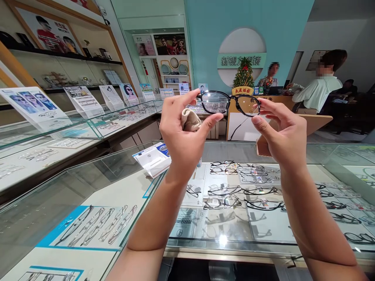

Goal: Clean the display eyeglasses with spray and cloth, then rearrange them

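Observation:
A pair of black-framed eyeglasses (229, 103) is held up in front of me, above the glass counter. My left hand (183, 125) pinches the left end of the frame. A crumpled beige cloth (191, 120) is tucked in the palm of that same hand. At the right end, the thumb and fingers of my right hand (283, 132) grip the frame. One thin dark temple (238, 129) hangs down below the right lens. Both lenses are see-through, with the room showing behind them.
Below my arms, a glass display counter (222, 234) holds rows of eyeglasses (224, 190). Another glass case (96, 128) with standing cards runs along the left. A folded card (154, 158) stands on the glass. Two people are at the far right, near a reception desk (281, 103).

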{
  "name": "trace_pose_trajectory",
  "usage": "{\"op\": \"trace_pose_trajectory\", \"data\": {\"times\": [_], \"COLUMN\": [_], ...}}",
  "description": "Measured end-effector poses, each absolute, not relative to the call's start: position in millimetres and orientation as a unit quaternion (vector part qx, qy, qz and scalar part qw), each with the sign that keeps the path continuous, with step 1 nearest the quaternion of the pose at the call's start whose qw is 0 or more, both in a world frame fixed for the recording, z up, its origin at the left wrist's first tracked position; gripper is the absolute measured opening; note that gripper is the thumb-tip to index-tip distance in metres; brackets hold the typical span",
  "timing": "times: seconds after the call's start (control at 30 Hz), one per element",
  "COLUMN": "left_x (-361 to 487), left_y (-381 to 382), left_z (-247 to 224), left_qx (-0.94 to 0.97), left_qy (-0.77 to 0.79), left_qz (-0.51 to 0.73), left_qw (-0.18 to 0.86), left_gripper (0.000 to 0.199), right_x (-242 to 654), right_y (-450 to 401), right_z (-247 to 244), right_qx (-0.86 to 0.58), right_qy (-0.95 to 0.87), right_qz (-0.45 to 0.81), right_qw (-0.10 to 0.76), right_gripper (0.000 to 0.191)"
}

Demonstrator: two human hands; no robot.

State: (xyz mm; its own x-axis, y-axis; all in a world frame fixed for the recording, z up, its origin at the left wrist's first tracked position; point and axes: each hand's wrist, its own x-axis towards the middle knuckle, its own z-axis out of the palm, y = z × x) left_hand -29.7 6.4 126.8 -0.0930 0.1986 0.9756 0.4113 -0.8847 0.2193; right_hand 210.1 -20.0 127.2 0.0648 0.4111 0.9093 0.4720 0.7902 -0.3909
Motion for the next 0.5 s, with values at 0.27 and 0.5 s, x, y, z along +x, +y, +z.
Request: {"op": "trace_pose_trajectory", "data": {"times": [0.27, 0.5], "left_x": [-24.1, -25.1], "left_y": [1.8, 2.4], "left_z": [129.8, 131.6], "left_qx": [-0.635, -0.630], "left_qy": [-0.226, -0.224], "left_qz": [-0.735, -0.738], "left_qw": [0.072, 0.090], "left_gripper": [0.062, 0.057], "right_x": [209.2, 209.4], "right_y": [-17.3, -18.6], "right_z": [126.2, 124.8], "right_qx": [-0.320, -0.321], "right_qy": [-0.695, -0.694], "right_qz": [-0.008, 0.001], "right_qw": [0.644, 0.645], "right_gripper": [0.038, 0.040]}}
